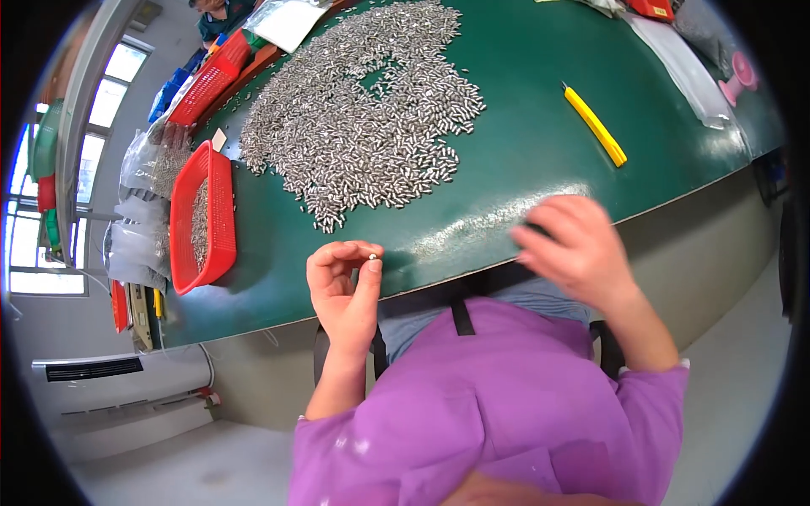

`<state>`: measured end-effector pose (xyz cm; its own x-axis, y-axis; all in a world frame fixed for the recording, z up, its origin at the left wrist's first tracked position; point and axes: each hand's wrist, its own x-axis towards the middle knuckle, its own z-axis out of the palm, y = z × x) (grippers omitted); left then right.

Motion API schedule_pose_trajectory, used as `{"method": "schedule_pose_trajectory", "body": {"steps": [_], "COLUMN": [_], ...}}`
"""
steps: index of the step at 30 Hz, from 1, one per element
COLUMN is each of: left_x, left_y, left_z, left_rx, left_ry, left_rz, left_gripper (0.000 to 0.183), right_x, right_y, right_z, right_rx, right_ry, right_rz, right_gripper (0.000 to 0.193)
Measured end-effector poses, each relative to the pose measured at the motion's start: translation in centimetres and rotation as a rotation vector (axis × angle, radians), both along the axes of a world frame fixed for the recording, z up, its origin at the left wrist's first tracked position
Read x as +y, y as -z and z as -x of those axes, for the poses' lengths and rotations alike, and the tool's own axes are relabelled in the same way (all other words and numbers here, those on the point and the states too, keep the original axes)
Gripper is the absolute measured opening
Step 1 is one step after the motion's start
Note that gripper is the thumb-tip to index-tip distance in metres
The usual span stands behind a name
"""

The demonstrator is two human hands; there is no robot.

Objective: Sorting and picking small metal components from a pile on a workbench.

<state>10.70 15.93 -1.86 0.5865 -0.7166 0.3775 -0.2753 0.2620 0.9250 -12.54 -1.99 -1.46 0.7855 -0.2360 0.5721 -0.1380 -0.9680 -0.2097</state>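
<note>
A small metal piece [372, 257] sits at the tips of the left grip [344, 295], pinched between thumb and forefinger just above the near edge of the green tabletop [523, 152]. Only a bright, rounded, pale-silver end of it shows (the rest is covered by the fingers). The other fingers of that grip curl loosely toward the palm. The right grip [578, 253] is raised near the same edge, well apart from the left, its fingers bent and blurred; whether it holds anything, I cannot tell.

Beyond the left grip spreads a broad heap of metal pieces [363, 143], short, slim and shiny silver with darker shading, lying at all angles, with a small gap of green in its upper part. More small pieces lie inside a red basket [221, 228] to the left of the heap. A yellow cutter [595, 125] lies to the heap's right, well apart.
</note>
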Motion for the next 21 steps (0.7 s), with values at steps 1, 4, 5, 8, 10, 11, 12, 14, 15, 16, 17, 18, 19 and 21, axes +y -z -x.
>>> {"method": "schedule_pose_trajectory", "body": {"steps": [1, 4, 5, 8, 10, 11, 12, 14, 15, 16, 17, 18, 19, 21], "left_x": [0.1, -0.1, -0.4, -1.0, -1.4, -1.4, -1.5, -1.7, -1.8, -2.3, -2.8, -3.3, -3.9, -5.4], "left_y": [0.2, 0.3, 0.2, 0.1, 0.0, -0.2, -0.3, -0.3, -0.8, -1.3, -1.6, -2.1, -2.6, -3.6], "left_z": [-0.2, -0.1, -0.1, -0.1, -0.1, -0.1, -0.2, -1.8, -2.0, -2.4, -3.1, -3.6, -4.2, -4.8], "left_rx": [-0.058, -0.116, -0.108, -0.119, -0.083, -0.059, -0.037, -0.186, -0.151, -0.117, -0.136, -0.109, -0.109, -0.054], "left_ry": [-0.024, -0.016, -0.01, 0.011, 0.016, -0.005, -0.028, 0.038, 0.043, 0.076, 0.084, 0.097, 0.108, 0.125], "left_rz": [-0.022, -0.032, -0.024, -0.016, -0.031, -0.06, -0.092, -0.092, -0.107, -0.102, -0.092, -0.07, -0.053, -0.055], "left_gripper": [0.04, 0.045, 0.045, 0.05, 0.045, 0.037, 0.029, 0.014, 0.012, 0.012, 0.012, 0.012, 0.011, 0.01], "right_x": [-0.9, -2.9, -3.5, -5.7, -6.4, -6.6, -6.4, -6.4, -6.2, -5.7, -5.1, -4.8, -4.4, -3.7], "right_y": [-0.7, -0.7, -0.1, 1.8, 2.3, 2.2, 0.8, -1.8, -2.3, -3.4, -4.5, -5.2, -5.4, -5.4], "right_z": [1.7, 8.5, 11.5, 19.0, 19.5, 19.7, 17.8, 13.6, 11.8, 10.0, 6.9, 4.6, 2.4, -2.3], "right_rx": [-0.042, -0.07, -0.081, 0.005, 0.234, 0.229, 0.062, -0.166, -0.196, -0.217, -0.258, -0.224, -0.184, -0.09], "right_ry": [0.065, 0.529, 0.747, 1.133, 1.496, 1.499, 1.368, 1.129, 0.954, 0.791, 0.646, 0.49, 0.366, 0.144], "right_rz": [0.018, 0.18, 0.148, -0.019, 0.071, 0.076, 0.109, 0.217, 0.174, 0.142, 0.103, 0.005, -0.082, -0.258], "right_gripper": [0.025, 0.027, 0.018, 0.025, 0.043, 0.043, 0.052, 0.044, 0.033, 0.023, 0.01, 0.009, 0.009, 0.01]}}
